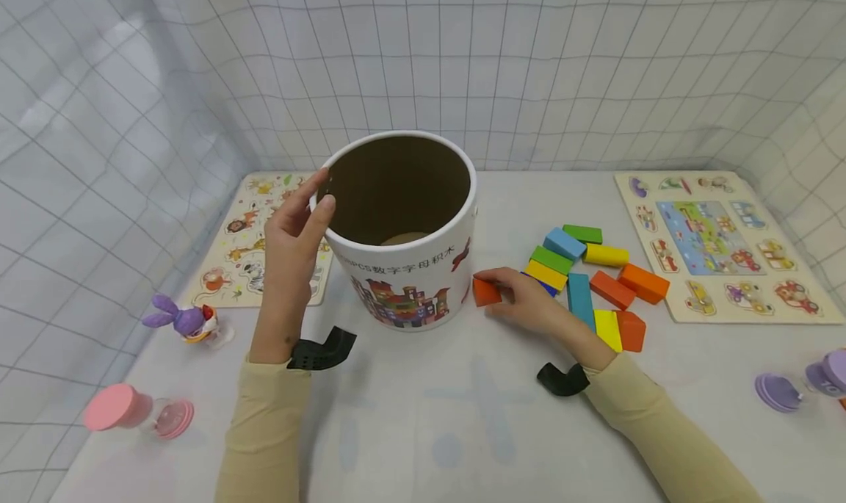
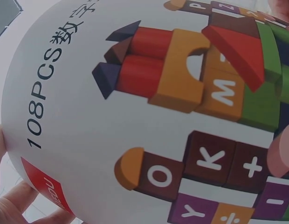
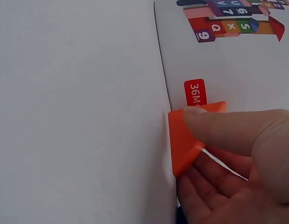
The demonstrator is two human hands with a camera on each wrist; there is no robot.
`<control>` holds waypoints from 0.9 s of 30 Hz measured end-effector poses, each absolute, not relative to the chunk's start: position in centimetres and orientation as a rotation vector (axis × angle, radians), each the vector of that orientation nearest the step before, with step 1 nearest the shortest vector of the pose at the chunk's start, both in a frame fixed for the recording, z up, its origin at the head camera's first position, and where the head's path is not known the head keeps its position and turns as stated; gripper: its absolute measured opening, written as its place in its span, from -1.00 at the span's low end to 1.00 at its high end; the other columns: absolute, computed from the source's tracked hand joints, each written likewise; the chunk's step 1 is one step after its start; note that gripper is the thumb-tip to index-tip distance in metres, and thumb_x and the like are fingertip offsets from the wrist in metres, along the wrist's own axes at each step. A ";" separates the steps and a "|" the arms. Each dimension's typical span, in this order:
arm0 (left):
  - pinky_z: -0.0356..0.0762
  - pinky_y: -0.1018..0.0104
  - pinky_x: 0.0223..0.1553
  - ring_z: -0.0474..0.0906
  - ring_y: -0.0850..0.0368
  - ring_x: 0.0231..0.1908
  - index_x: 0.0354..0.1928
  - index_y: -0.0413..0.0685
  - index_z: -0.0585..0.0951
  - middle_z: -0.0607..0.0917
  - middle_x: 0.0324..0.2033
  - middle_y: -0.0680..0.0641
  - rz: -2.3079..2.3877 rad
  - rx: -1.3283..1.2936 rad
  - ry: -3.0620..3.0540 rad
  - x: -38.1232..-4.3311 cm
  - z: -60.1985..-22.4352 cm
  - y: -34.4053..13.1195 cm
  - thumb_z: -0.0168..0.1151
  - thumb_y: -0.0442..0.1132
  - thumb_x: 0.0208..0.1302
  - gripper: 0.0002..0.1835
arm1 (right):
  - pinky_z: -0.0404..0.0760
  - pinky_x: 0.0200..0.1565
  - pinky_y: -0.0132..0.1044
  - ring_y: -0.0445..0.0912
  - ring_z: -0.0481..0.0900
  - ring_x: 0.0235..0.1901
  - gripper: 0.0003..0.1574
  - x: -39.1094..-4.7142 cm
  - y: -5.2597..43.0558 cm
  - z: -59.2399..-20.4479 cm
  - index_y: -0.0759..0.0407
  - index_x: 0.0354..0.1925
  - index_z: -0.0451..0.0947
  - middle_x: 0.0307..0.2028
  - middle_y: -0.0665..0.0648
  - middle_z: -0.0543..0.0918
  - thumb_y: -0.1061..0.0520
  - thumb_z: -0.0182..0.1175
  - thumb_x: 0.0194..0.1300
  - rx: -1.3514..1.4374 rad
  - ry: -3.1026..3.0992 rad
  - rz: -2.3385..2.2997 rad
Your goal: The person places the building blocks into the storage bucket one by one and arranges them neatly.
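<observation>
A tall white bucket (image 1: 396,268) printed with colourful blocks and lettering stands upright in the middle of the table. Its dark inside is partly visible, with a lighter patch of the bottom. My left hand (image 1: 294,231) holds the bucket's left rim, and some of its fingers (image 2: 18,198) show against the outer wall. Low beside the bucket's right side, my right hand (image 1: 525,301) pinches an orange triangular block (image 1: 485,292) between thumb and fingers. The right wrist view shows this orange block (image 3: 182,140) close by the bucket's printed wall, a red label partly behind it.
Several coloured blocks (image 1: 580,297) lie loosely right of the right hand. A puzzle board (image 1: 780,231) is at the far right, an animal puzzle board (image 1: 244,228) behind the left arm. A purple rabbit toy (image 1: 192,319), pink cup (image 1: 119,407) and purple cup (image 1: 826,374) lie around the sides.
</observation>
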State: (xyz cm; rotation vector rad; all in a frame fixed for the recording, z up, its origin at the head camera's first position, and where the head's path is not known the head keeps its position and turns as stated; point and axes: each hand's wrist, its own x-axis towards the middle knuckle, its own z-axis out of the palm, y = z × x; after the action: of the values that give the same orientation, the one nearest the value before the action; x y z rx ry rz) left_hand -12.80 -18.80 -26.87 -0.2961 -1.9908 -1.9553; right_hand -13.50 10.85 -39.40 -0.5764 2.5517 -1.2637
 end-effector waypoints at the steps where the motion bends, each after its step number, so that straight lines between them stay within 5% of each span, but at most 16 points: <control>1: 0.12 0.22 0.22 0.16 0.18 0.22 0.14 -0.06 0.44 0.41 0.15 -0.03 -1.950 -0.294 -1.992 -12.8 -26.8 -18.8 0.13 -0.19 0.18 -0.55 | 0.37 0.09 -0.13 -0.02 0.36 0.03 -0.40 -13.4 10.7 -39.4 0.15 0.14 0.34 0.08 0.12 0.42 0.24 0.22 0.10 -0.602 2.587 -1.227; 7: 0.14 0.21 0.22 0.16 0.19 0.22 0.15 -0.02 0.43 0.40 0.16 0.00 -1.940 -0.263 -2.011 -12.7 -26.6 -19.0 0.14 -0.15 0.18 -0.54 | 0.45 -0.04 -0.14 -0.03 0.40 -0.16 -0.51 -13.2 10.2 -39.2 0.22 0.03 0.42 -0.09 0.13 0.50 0.25 0.23 0.08 -0.670 2.710 -1.155; 13: 0.21 0.22 0.18 0.19 0.17 0.21 0.15 0.01 0.44 0.40 0.15 0.01 -1.943 -0.249 -2.026 -12.6 -26.7 -19.0 0.13 -0.14 0.19 -0.55 | 0.43 0.02 -0.15 -0.06 0.42 -0.08 -0.48 -13.0 11.4 -37.4 0.12 0.04 0.42 -0.07 0.05 0.50 0.11 0.26 0.08 -0.604 2.586 -1.181; 20: 0.23 0.20 0.17 0.17 0.17 0.22 0.16 0.02 0.43 0.38 0.17 0.02 -1.965 -0.277 -2.022 -12.6 -26.7 -19.0 0.14 -0.16 0.19 -0.54 | 0.49 -0.05 -0.32 -0.05 0.42 -0.02 -0.43 -13.7 13.7 -29.1 0.14 0.14 0.32 0.00 0.10 0.46 0.05 0.16 0.17 -0.580 2.424 -1.589; 27: 0.24 0.19 0.16 0.19 0.18 0.21 0.16 0.00 0.43 0.39 0.17 0.02 -1.981 -0.294 -2.011 -12.7 -26.9 -19.0 0.14 -0.17 0.19 -0.54 | 0.46 -0.02 -0.28 -0.13 0.46 -0.05 -0.46 -15.8 9.8 -22.5 0.06 0.14 0.34 -0.02 0.03 0.49 0.05 0.15 0.18 -0.761 2.436 -1.751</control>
State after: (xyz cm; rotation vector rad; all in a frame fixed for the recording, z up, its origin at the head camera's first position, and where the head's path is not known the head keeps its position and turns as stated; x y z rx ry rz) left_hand -12.75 -19.03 -26.86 -0.2939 -2.0114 -1.9812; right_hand -15.79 9.80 -22.46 -0.7608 2.4361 -1.7506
